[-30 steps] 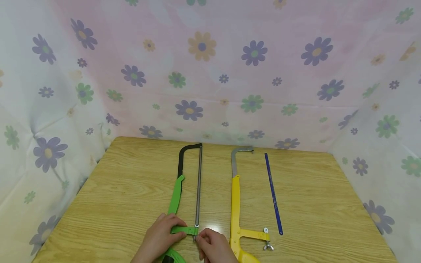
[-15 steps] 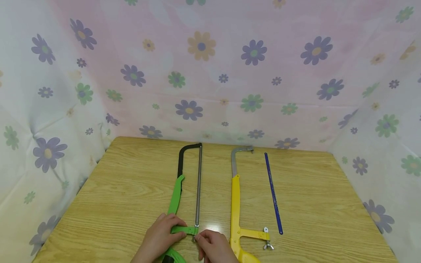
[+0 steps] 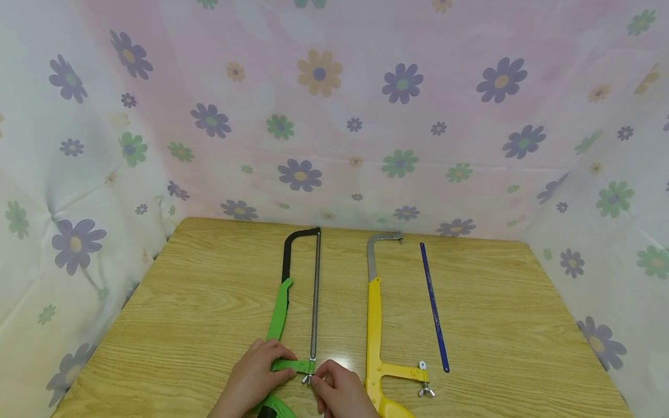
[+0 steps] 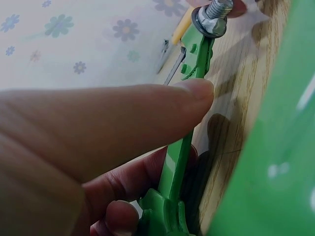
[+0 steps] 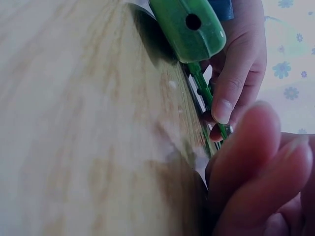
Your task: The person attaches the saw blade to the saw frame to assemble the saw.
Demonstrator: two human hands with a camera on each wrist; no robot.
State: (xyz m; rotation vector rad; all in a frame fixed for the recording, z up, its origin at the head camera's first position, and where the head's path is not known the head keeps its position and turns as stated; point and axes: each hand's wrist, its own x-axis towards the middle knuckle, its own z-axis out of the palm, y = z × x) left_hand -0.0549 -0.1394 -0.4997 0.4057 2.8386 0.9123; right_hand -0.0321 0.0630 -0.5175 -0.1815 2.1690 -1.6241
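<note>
A green hacksaw (image 3: 279, 313) with a black front bow lies on the table, its grey blade (image 3: 316, 296) stretched along the right side. My left hand (image 3: 256, 377) grips the saw's short green crossarm, thumb on the near side and fingers beyond it, as the left wrist view also shows. At the crossarm's end sits a silver wing nut (image 3: 306, 379) on a threaded bolt (image 4: 219, 8). My right hand (image 3: 342, 392) pinches the wing nut at its right side with thumb and forefinger. The green handle (image 5: 189, 29) looms near in the right wrist view.
Just right of my right hand lies a yellow hacksaw frame (image 3: 374, 325) without a blade, its own wing nut (image 3: 425, 391) at the crossarm. Farther right is a loose blue blade (image 3: 435, 313). Flowered cloth (image 3: 355, 145) walls the wooden table (image 3: 209, 278) at back and sides.
The silver wing nut has turned, its wings now spread sideways and showing more plainly. My right fingers have shifted slightly at it. The left hand and both saws stay in place.
</note>
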